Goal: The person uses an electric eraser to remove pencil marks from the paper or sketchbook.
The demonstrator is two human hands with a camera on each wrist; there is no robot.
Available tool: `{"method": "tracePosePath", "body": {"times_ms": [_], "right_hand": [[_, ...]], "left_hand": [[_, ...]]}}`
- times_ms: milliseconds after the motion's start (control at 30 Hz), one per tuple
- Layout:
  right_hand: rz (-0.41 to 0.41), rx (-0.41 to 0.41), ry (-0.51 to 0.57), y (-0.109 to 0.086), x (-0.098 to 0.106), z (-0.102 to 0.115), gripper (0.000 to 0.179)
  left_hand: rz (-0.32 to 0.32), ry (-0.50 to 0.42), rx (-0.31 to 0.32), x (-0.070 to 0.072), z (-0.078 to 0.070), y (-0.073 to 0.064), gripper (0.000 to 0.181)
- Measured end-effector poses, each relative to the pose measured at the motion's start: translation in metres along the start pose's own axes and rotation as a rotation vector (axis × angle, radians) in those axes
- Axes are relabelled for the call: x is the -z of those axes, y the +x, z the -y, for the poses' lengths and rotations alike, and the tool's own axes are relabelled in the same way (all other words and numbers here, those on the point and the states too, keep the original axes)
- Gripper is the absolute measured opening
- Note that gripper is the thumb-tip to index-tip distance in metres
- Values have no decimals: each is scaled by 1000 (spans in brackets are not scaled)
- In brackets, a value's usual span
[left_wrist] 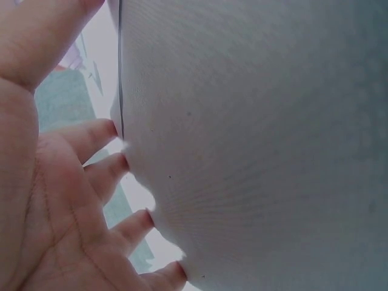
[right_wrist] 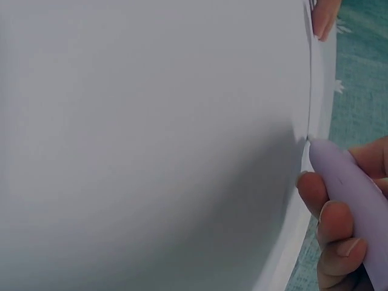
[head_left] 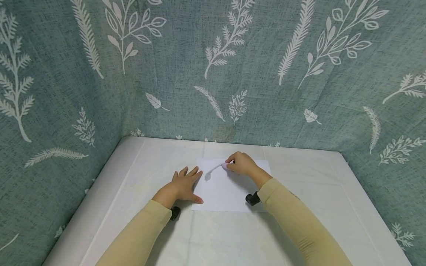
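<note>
My right hand (head_left: 244,164) grips a lilac pen-shaped tool (right_wrist: 351,188) with a thick rounded barrel that narrows to a fine tip. Thumb and fingers wrap its barrel, and the tip is right at the white sheet of paper (head_left: 226,195), near the sheet's upper part. From the tip a thin grey streak (head_left: 213,171) runs down-left to a small grey blotch on the paper. At the sheet's left edge, my left hand (head_left: 183,186) lies with fingers spread. In the left wrist view, its fingertips (left_wrist: 139,227) press down on the white surface.
The sheet lies on a white-covered table (head_left: 299,192). Teal curtains (head_left: 186,55) with white leaf patterns enclose the table behind and at both sides. A small black wrist camera (head_left: 253,198) hangs under the right wrist, another (head_left: 175,213) under the left.
</note>
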State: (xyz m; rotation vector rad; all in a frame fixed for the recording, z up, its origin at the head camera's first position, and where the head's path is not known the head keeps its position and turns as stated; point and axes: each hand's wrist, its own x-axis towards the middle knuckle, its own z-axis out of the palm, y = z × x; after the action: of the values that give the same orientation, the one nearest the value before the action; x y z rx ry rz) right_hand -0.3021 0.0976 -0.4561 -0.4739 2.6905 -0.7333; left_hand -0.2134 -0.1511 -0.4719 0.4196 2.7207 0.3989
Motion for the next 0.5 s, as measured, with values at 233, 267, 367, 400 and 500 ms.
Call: {"method": "tracePosePath", "body": {"times_ms": [233, 267, 367, 400, 500], "right_hand": [[25, 16, 16, 1, 1, 2, 28], [19, 12, 11, 1, 1, 2, 28], [5, 4, 8, 2, 0, 1, 28], [7, 5, 9, 2, 0, 1, 28], [27, 14, 15, 2, 0, 1, 28]], "left_hand": [[-5, -1, 3, 0, 0, 0, 112], [-5, -2, 3, 0, 0, 0, 112], [-3, -4, 4, -1, 0, 1, 113], [-3, -4, 4, -1, 0, 1, 113], [-2, -4, 4, -1, 0, 1, 113]]}}
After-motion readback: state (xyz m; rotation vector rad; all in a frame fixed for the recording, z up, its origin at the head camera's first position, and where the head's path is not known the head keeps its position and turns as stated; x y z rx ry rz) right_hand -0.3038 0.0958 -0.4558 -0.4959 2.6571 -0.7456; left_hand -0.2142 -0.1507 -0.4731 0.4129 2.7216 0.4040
